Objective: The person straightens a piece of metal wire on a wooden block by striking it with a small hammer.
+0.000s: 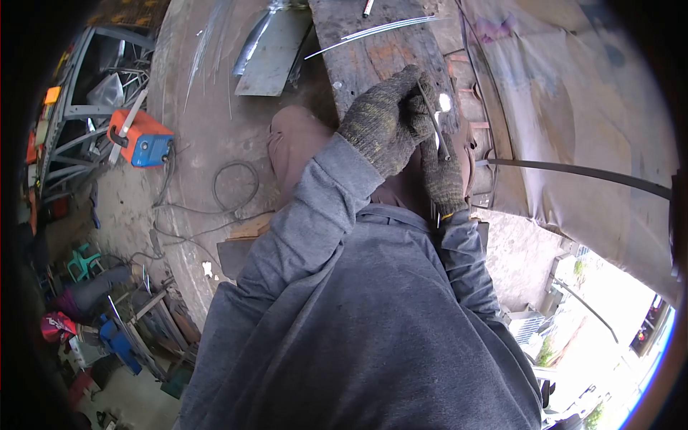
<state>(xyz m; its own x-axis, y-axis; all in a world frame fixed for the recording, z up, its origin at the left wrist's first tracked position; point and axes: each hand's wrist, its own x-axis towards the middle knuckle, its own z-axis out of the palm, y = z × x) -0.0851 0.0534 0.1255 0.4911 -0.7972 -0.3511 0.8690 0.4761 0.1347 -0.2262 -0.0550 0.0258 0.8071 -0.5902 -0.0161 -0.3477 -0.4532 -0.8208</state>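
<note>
The person's grey long-sleeved top (358, 315) is filling the space nearest to me, both sleeves reaching forward toward two dark, yellow-flecked knitted gloves. The left hand (383, 118) is curling its gloved fingers around a thin dark rod (435, 120), which is slanting down past the fingers, just above the lap. The right hand (442, 172) is sitting beside the rod's lower end; I cannot tell whether it is grasping anything. Beyond the hands, a dark, worn wooden board (394, 54) is stretching ahead, with a few slender metal rods (390, 27) lying across it. Left of the board, a metal sheet (265, 75) is lying near the floor. On the right, a stained cloth sheet (588, 100) is spreading. Farther left, an orange-and-blue machine (143, 140) is standing near a looped cable (236, 204).
</note>
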